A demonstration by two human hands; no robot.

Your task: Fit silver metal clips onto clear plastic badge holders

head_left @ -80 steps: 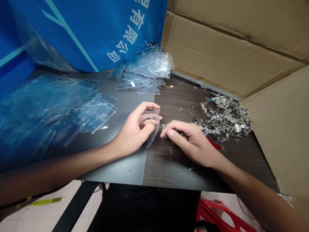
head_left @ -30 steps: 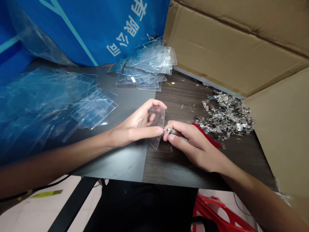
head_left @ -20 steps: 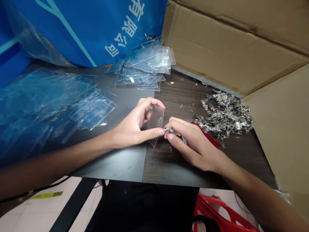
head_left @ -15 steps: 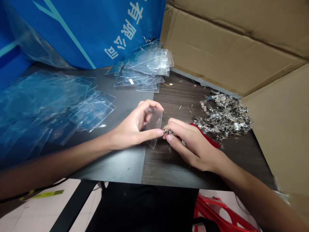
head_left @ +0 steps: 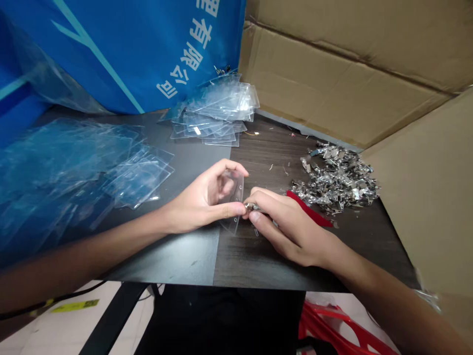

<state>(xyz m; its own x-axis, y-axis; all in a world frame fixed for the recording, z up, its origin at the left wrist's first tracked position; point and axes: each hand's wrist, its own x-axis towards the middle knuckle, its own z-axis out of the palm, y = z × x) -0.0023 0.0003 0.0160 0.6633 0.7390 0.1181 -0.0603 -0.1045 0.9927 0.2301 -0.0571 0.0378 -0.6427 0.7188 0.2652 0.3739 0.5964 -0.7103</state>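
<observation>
My left hand (head_left: 201, 199) pinches a clear plastic badge sleeve (head_left: 232, 197) on edge just above the dark table (head_left: 207, 246), thumb and forefinger at its two ends. Touching that sleeve's edge is a small metal clip (head_left: 251, 206), pinched between the thumb and forefinger of my right hand (head_left: 288, 224). Both hands meet at the middle of the table. A red strip (head_left: 308, 209) lies partly under my right hand.
A heap of metal clips (head_left: 336, 180) lies at the right. One stack of clear sleeves (head_left: 218, 111) sits at the back, and loose sleeves (head_left: 92, 167) spread over the left. Blue bag (head_left: 129, 49) behind, cardboard walls (head_left: 351, 88) at back and right.
My left hand has turned the sleeve up on edge, and my right hand has brought the clip against it. The hands stay pressed together; the view has shifted slightly.
</observation>
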